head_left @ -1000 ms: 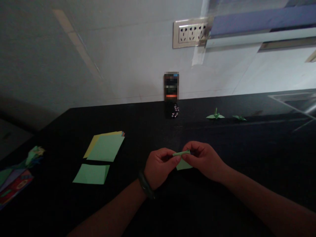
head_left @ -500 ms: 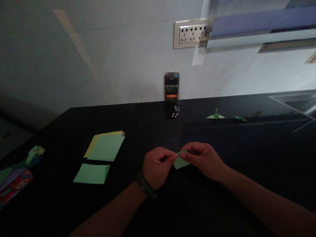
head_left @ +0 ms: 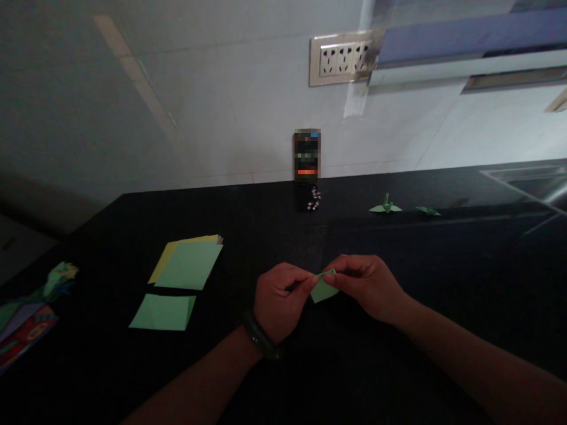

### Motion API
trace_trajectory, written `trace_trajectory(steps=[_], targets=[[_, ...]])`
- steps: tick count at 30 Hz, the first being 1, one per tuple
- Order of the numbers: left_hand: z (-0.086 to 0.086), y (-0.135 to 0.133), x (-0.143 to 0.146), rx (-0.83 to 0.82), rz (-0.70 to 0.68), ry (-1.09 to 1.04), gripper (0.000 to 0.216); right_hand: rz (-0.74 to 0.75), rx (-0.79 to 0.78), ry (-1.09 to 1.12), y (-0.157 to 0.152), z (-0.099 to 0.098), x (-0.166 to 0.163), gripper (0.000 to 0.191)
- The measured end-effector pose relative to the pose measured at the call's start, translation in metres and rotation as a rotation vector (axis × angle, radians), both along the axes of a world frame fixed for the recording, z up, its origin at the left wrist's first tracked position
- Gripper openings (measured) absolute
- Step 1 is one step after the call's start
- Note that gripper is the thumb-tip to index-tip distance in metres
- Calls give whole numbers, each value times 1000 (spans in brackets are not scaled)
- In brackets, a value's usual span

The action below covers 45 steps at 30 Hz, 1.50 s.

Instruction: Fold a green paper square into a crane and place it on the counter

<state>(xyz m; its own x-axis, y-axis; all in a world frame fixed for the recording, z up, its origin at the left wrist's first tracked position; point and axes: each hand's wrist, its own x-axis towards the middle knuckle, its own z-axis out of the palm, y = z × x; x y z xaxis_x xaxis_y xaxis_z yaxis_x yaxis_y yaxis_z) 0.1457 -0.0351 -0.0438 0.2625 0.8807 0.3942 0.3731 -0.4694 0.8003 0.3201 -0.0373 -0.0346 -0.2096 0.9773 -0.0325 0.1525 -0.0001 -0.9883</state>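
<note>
A small folded green paper (head_left: 322, 289) hangs between both hands just above the black table (head_left: 398, 260). My left hand (head_left: 279, 301) is curled, its thumb and forefinger pinching the paper's upper left edge. My right hand (head_left: 365, 286) pinches the top of the same paper from the right. A dark band sits on my left wrist.
A stack of coloured paper squares (head_left: 188, 262) and a folded green sheet (head_left: 163, 311) lie to the left. Two green paper cranes (head_left: 386, 206) (head_left: 427, 211) stand at the back right. A phone (head_left: 306, 154) leans on the wall. Coloured paper packs (head_left: 26, 324) sit at the far left edge.
The folded paper has been pressed narrower between my fingers, and both hands have shifted slightly left. Nothing else on the table has moved.
</note>
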Motion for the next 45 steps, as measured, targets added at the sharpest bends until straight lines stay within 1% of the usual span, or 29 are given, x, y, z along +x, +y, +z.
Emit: trace_trajectory(steps=[4,7,9,12,15,18,21,24,26,29,32,35,40,45], targets=[[0,0,0,13,9,-6,13,-10,69,-47,0,1,0,12],[-1,1,1,45,10,-31,11,-11,89,-57,0,1,0,13],[-1,1,2,48,9,-38,11,-6,74,-43,1,1,0,13],[-1,2,1,27,46,-56,10,22,12,3,2,-3,2,13],[-1,3,1,-18,101,-85,9,78,-53,26,3,-8,2,16],[-2,3,2,-84,126,-121,8,107,-72,4,2,-11,-1,16],[-2,1,4,-138,115,-145,8,62,-70,16,2,-13,-4,16],[-2,0,4,-138,77,-144,8,13,-61,-18,2,-12,-5,17],[-4,1,3,-112,64,-162,6,8,-1,-112,3,-12,-4,18],[-8,3,1,-52,75,-187,13,-17,157,-282,3,-13,-1,17],[-11,4,1,-33,69,-163,14,-33,274,-394,3,-13,0,16],[-11,5,1,-77,57,-150,15,-27,350,-474,2,-13,1,14],[-15,6,0,-147,7,-203,16,-7,441,-585,3,-14,2,14],[-15,5,1,-270,-20,-281,15,19,528,-615,2,-12,0,14]])
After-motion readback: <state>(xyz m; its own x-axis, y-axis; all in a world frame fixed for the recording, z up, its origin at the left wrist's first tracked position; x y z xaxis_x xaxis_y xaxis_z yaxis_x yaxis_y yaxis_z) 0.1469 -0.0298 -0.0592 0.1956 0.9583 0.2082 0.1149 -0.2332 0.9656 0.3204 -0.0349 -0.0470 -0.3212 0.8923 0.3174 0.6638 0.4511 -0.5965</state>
